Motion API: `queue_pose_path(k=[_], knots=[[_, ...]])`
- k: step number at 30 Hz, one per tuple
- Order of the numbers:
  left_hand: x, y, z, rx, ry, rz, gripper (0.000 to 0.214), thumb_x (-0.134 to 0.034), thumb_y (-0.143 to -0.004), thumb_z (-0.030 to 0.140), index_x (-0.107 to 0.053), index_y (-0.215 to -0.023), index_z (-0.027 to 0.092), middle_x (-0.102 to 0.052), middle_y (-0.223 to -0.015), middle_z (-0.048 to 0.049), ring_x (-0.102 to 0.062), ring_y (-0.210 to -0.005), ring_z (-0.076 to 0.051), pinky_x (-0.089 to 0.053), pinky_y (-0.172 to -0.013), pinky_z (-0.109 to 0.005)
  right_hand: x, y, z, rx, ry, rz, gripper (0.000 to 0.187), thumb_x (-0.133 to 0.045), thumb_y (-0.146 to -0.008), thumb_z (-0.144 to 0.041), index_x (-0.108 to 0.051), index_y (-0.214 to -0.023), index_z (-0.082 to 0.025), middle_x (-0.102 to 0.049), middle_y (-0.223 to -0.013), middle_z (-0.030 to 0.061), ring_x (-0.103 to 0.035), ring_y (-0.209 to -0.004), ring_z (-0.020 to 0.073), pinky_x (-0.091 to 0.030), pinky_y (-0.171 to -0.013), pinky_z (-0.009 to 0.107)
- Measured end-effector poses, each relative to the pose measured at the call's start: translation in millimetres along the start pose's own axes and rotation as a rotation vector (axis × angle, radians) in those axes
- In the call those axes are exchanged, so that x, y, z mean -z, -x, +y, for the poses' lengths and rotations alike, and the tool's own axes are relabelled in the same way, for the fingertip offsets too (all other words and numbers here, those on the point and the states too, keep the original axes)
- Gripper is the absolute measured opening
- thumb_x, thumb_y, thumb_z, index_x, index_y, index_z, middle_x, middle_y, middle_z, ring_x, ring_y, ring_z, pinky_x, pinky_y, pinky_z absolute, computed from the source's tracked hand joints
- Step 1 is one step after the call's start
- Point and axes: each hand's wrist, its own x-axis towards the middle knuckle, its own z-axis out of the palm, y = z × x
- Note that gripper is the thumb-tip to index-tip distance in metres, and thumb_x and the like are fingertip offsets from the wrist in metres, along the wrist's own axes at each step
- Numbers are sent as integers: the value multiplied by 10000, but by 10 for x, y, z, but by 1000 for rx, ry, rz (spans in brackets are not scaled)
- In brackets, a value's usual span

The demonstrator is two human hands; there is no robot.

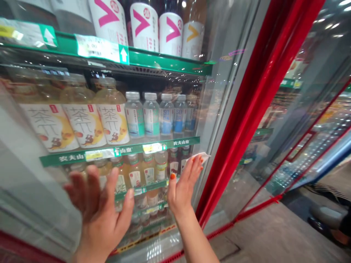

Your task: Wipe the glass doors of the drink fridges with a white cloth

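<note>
My right hand [181, 186] is at the glass door of a drinks cooler, near the door's red frame. Its fingers lie over a thin white wipe [205, 156], of which only a corner shows past the fingertips. Whether it is paper or cloth I cannot tell. To the left, my left hand [101, 208] is raised before the glass with fingers spread and nothing in it. Behind the glass door [211, 102], reflections overlie bottles of tea drink [113, 122] and small soda bottles [166, 115] on a green-edged shelf [181, 141].
Large white-labelled bottles [144, 27] stand on the upper shelf, and more bottles [134, 175] fill the shelves below. A thick red door frame [246, 102] slants down the right side. Beyond it are another glass-fronted cooler [301, 146], grey floor [263, 241] and part of a person [342, 226].
</note>
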Motion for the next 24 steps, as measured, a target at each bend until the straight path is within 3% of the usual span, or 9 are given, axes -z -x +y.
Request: queue_pose_path(k=[2,5,9,12,15,18,21,24], knots=[[-99,-224,264,-144,-17,25,931,-624,-1023,288,-94,-1775,426,43,-1883,68,106,-1742,-336,122,-1396,-636,-23,-16,-91,129,-8,-17,854,-450,-1087,-333,3,-1784,-140,18,-1878,167,-24,-1744,389,-268,-1342,724],[-249,-371,479,-173,-103,35,924,-640,-1021,321,-115,-1779,382,-16,-1879,13,154,-1732,-334,192,-1349,-693,-44,384,-29,254,34,-79,838,-475,-1069,-293,-68,-1784,-131,-16,-1884,125,-44,-1751,316,-307,-1362,604],[-334,-349,463,-167,-189,42,959,-704,-994,342,-148,-1775,369,-38,-1873,-6,157,-1730,-328,175,-1353,-707,-17,1004,291,16,108,-113,805,-441,-1107,-265,-21,-1779,-120,33,-1875,162,18,-1751,309,-352,-1321,659],[-325,-326,412,-183,-187,23,998,-720,-987,356,-107,-1772,401,-18,-1872,19,186,-1721,-324,201,-1344,-712,51,1099,441,-125,86,-124,774,-399,-1135,-306,0,-1786,-174,-11,-1875,178,-26,-1747,359,-353,-1290,741],[-311,-333,417,-156,-168,8,1016,-725,-982,343,-86,-1768,426,7,-1869,39,192,-1718,-337,205,-1331,-746,151,968,461,-140,51,-119,726,-358,-1147,-304,-34,-1791,-216,-88,-1875,171,-107,-1741,363,-376,-1288,723],[-309,-341,449,-155,-171,16,1017,-725,-983,325,-90,-1774,399,46,-1866,48,203,-1718,-323,220,-1338,-707,268,721,410,-130,20,-150,723,-349,-1152,-310,-28,-1790,-199,-78,-1873,185,-97,-1742,358,-418,-1277,679],[-321,-334,465,-156,-159,9,1030,-736,-974,320,-88,-1768,427,57,-1865,75,180,-1721,-341,158,-1371,-699,342,288,304,-60,6,-161,750,-330,-1155,-353,34,-1781,-159,2,-1871,201,-30,-1743,368,-413,-1276,692],[-344,-314,466,-136,-134,17,1053,-748,-954,302,-91,-1765,443,38,-1871,63,145,-1722,-398,26,-1386,-753,324,-208,162,118,-8,-117,755,-291,-1153,-391,54,-1777,-142,36,-1875,167,-1,-1746,348,-352,-1320,680]])
